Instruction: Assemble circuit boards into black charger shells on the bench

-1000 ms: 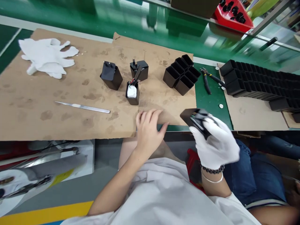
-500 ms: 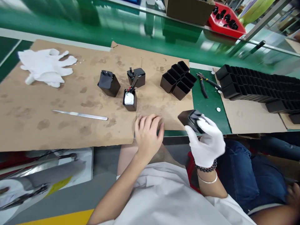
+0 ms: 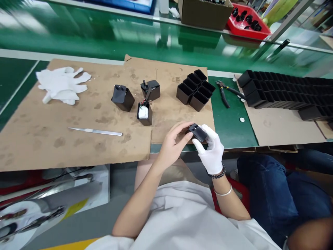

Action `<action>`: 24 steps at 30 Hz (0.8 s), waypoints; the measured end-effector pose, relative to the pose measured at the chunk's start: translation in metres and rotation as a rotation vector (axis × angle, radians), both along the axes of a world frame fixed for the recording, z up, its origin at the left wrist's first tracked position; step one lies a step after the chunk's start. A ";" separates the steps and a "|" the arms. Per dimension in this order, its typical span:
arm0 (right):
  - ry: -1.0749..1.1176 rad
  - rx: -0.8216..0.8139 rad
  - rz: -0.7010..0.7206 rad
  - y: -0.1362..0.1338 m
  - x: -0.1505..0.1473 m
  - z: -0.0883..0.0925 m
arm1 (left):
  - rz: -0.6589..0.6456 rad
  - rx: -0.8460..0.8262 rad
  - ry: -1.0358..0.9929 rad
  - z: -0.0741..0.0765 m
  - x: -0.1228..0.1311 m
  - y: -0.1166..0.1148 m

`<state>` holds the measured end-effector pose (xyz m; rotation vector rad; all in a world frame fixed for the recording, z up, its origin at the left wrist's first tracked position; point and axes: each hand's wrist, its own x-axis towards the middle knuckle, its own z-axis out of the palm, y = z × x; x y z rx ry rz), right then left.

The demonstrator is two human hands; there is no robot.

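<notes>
A black plastic adapter housing (image 3: 198, 133) is held between both hands near the front edge of the bench, its flat end face with a small slot turned up to me. My bare left hand (image 3: 174, 144) pinches its left side with thumb and fingers. Closed around its right side is my white-gloved right hand (image 3: 211, 147). Beyond my left hand stands an open black housing (image 3: 145, 116) with a white block and wires inside. Behind it sits a black housing with plug pins (image 3: 151, 89), and to the left another pinned housing (image 3: 122, 98).
Metal tweezers (image 3: 96, 132) and a white glove (image 3: 63, 85) lie on the cardboard (image 3: 85, 149). Several empty black housings (image 3: 195, 89) stand together. Pliers (image 3: 224, 93) rest on the green mat, beside rows of black housings (image 3: 286, 93). A red tray (image 3: 248, 21) is at the back. A person's jeans (image 3: 267, 191) show at right.
My right hand has brought the black housing leftward and turned it end-up. My left hand has lifted off the cardboard, moved right and taken hold of it too.
</notes>
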<state>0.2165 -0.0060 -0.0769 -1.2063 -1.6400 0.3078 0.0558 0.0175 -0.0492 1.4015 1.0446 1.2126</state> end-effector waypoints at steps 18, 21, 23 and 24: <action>-0.188 0.195 -0.123 0.017 0.006 0.026 | 0.209 -0.052 -0.282 -0.004 -0.003 0.014; -0.133 0.032 -0.078 0.021 0.008 0.016 | 0.162 -0.073 -0.232 -0.004 -0.002 0.016; 0.012 -0.107 -0.097 0.025 0.009 0.016 | 0.113 -0.074 -0.166 -0.005 -0.001 0.017; 0.148 -0.168 -0.110 0.026 0.010 0.018 | 0.103 -0.068 -0.148 -0.005 0.000 0.017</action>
